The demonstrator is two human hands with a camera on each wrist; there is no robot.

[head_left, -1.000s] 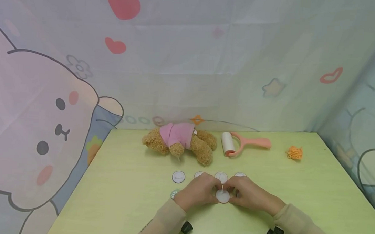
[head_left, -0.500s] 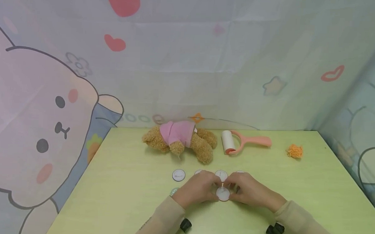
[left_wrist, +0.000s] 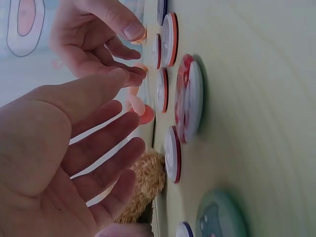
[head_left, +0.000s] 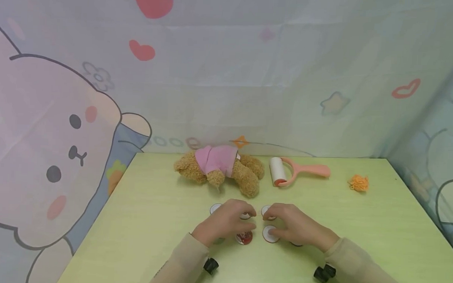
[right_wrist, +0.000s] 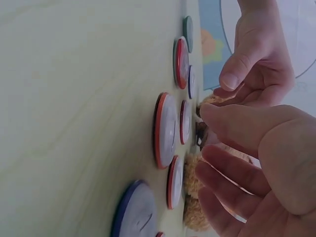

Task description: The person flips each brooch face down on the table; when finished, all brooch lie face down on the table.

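Observation:
Round pin-back button badges lie in two rows on the table. My left hand (head_left: 227, 220) hovers over the left ones, its fingers loosely spread with nothing between them. Just under its thumb is a glossy red badge (head_left: 244, 238), face up. A green badge (left_wrist: 219, 217) shows nearer in the left wrist view. Over the right-hand badges is my right hand (head_left: 298, 225), fingers relaxed and holding nothing. Its thumb overlaps a white-backed, red-rimmed badge (head_left: 270, 234), whose pin side faces up. A blue-rimmed badge (right_wrist: 136, 212), also pin side up, lies close by in the right wrist view.
Behind the badges a brown teddy bear (head_left: 244, 177) in a pink top lies on its side. Right of it are a lint roller (head_left: 300, 170) with a coral handle and an orange yarn bundle (head_left: 358, 183). A printed curtain (head_left: 229, 75) hangs along the table's back.
Both hands were at the sides of the front white-backed badge. They have let go and drawn apart, the left one moving left and uncovering the red badge. The white-backed badge stays on the table.

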